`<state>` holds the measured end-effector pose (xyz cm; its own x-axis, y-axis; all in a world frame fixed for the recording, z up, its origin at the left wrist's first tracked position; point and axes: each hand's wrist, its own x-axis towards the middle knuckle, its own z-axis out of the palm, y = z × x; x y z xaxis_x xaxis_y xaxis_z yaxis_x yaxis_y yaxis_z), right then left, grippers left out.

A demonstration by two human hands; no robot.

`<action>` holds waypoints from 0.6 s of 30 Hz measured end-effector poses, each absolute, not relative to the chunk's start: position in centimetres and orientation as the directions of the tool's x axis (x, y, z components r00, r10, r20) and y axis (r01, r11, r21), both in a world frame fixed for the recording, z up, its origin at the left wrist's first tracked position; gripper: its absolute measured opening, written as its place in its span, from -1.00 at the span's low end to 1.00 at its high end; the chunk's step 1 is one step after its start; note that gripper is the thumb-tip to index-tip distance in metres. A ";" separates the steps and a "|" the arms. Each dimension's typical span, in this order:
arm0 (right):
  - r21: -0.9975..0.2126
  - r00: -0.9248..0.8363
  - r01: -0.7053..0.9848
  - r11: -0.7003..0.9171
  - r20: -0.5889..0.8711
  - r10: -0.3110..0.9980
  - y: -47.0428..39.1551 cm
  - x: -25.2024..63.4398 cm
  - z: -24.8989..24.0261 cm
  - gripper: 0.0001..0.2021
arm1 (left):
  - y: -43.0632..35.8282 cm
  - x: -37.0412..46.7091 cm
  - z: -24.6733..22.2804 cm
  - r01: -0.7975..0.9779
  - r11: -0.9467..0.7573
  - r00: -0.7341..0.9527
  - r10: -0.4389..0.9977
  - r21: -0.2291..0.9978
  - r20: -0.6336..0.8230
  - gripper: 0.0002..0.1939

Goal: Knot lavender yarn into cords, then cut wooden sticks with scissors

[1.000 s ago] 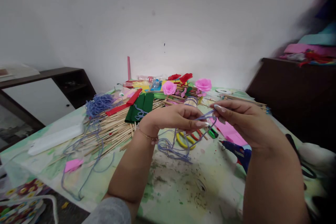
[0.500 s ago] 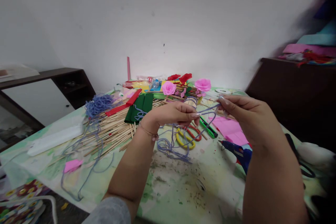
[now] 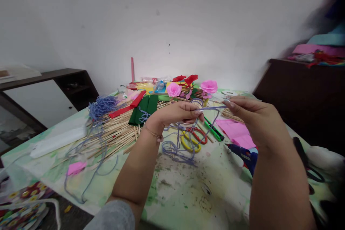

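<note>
My left hand [image 3: 182,113] is closed, pinching blue-purple yarn [image 3: 212,108] between thumb and finger. The yarn runs across to my right hand [image 3: 246,111], which grips it between thumb and fingertips. Loose yarn loops hang below my left hand onto the tabletop. Behind my left hand, a small bundle of sticks wrapped in yarn [image 3: 197,102] shows partly. Under the hanging yarn lie scissors with yellow and red handles [image 3: 191,141]. A green cutter [image 3: 214,129] rests between the two hands, farther down.
Wooden sticks [image 3: 113,134], a yarn heap [image 3: 102,107] and green paper [image 3: 144,109] lie left. Pink paper flowers [image 3: 208,86] stand at the back. A blue glue gun [image 3: 244,154] and pink paper [image 3: 235,133] are at the right, beside my right forearm.
The yarn between my hands looks straighter, and its loose loop has shifted slightly left. Both hands keep their hold and have barely moved.
</note>
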<state>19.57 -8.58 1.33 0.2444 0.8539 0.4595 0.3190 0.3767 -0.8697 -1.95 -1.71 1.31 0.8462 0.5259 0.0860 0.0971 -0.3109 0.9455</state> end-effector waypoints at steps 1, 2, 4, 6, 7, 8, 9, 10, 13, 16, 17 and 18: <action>-0.876 0.252 0.317 0.362 0.446 0.859 -8.4 19.5 1.2 -0.79 | -1.6 -1.9 1.2 0.063 -0.309 0.834 0.538 0.949 0.120 -0.70; -0.885 0.256 0.311 0.348 0.430 0.866 -8.3 19.4 1.2 -0.77 | -1.6 -1.8 1.1 0.029 -0.307 0.823 0.547 0.951 0.151 -0.70; -0.898 0.235 0.289 0.331 0.401 0.885 -8.1 19.1 1.0 -0.68 | -1.6 -1.7 1.0 -0.017 -0.300 0.810 0.556 0.954 0.189 -0.71; -0.892 0.164 0.299 0.339 0.398 0.903 -7.9 18.6 0.9 -0.55 | -1.7 -1.5 0.9 -0.021 -0.300 0.808 0.556 0.954 0.193 -0.71; -0.877 0.113 0.328 0.352 0.406 0.907 -7.9 18.4 0.8 -0.48 | -1.8 -1.4 0.9 -0.016 -0.303 0.811 0.553 0.953 0.189 -0.70; -0.855 0.055 0.366 0.367 0.414 0.909 -7.8 18.2 0.8 -0.40 | -1.8 -1.3 0.9 -0.009 -0.308 0.816 0.547 0.951 0.185 -0.69; -0.834 -0.003 0.399 0.380 0.414 0.910 -7.8 17.9 0.7 -0.35 | -1.9 -1.3 0.9 -0.002 -0.311 0.821 0.542 0.950 0.179 -0.68; -0.825 -0.057 0.414 0.385 0.399 0.915 -7.8 17.7 0.7 -0.34 | -2.0 -1.2 0.9 0.006 -0.311 0.826 0.537 0.950 0.170 -0.67; -0.852 -0.148 0.397 0.342 0.308 0.940 -7.8 17.5 0.7 -0.53 | -2.0 -1.3 1.0 0.037 -0.296 0.840 0.526 0.955 0.130 -0.68; -0.824 -0.071 0.477 0.307 0.312 0.947 -8.0 18.1 0.9 -0.68 | -1.9 -1.6 1.0 0.047 -0.287 0.853 0.510 0.957 0.111 -0.67; -0.807 -0.026 0.509 0.299 0.332 0.943 -8.2 18.4 0.9 -0.69 | -1.8 -1.6 1.0 0.043 -0.289 0.854 0.507 0.956 0.115 -0.67; -0.801 0.021 0.522 0.292 0.354 0.935 -8.3 18.8 0.9 -0.69 | -1.7 -1.7 1.0 0.036 -0.292 0.854 0.505 0.956 0.122 -0.67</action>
